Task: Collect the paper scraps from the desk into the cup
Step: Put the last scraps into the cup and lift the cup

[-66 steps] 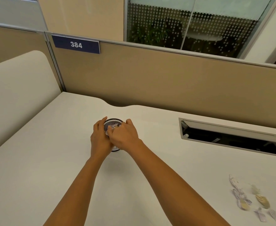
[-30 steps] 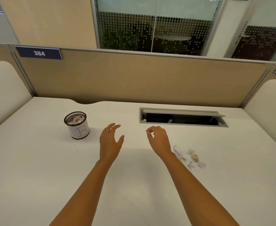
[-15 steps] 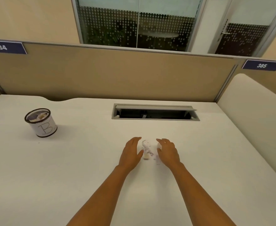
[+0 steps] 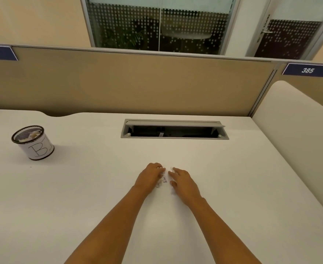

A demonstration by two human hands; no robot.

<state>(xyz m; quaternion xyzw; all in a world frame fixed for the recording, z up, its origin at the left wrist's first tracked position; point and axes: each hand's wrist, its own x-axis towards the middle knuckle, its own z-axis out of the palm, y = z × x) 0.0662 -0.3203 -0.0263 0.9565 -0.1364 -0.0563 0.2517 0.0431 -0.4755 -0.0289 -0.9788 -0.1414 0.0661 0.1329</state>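
Small white paper scraps (image 4: 162, 180) lie on the white desk (image 4: 80, 197) at its middle, between my two hands. My left hand (image 4: 149, 179) rests on their left side, fingers curled over some of them. Apart from it by a narrow gap, my right hand (image 4: 183, 183) lies flat on their right side with fingers spread, and a scrap peeks out under its thumb. Most scraps are hidden beneath the hands. The cup (image 4: 35, 149), a black mesh pot with a white label marked B, stands upright far to the left and holds crumpled scraps (image 4: 30, 135).
An open grey cable tray (image 4: 174, 129) is sunk into the desk behind my hands. A tan partition (image 4: 137, 82) closes the back, and a cream side panel (image 4: 300, 134) bounds the right. The desk's front edge is out of view.
My hands left the cup, swung right to the scrap pile and closed in around it. Since half a second ago they have drawn nearer together, and the left fingers have curled.
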